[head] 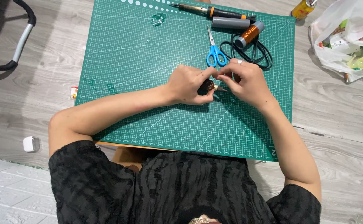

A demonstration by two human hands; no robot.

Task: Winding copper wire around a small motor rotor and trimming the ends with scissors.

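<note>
Green cutting mat [140,83] with a white grid is being used as the work surface, laid on a grey wood-look floor [335,103]. Near the mat's middle, a small dark rounded piece [207,86] with a pale pointed tip is being held in the left hand [188,84], whose fingers are closed around it with the thumb pressed under it. The right hand [246,82] is being kept just beside it, its fingertips pinched together at the left hand's index finger, above the piece's tip; whether anything thin is being pinched there cannot be told. A ring is being worn on one right finger.

Blue-handled scissors [215,49] are lying closed on the mat just beyond the hands. To their right, a spool of copper-coloured wire [251,34] is resting on a coiled black cable [264,54], with a grey cylinder [230,22] just behind it and a soldering iron [208,10] with a black and orange grip along the mat's far edge. A small clear crumpled scrap [158,19] is lying near the far edge as well.

Off the mat, a white plastic bag [347,37] with colourful contents is sitting at the far right, a yellow can [302,9] beside it, and a small white block [31,144] on the floor at the left.
</note>
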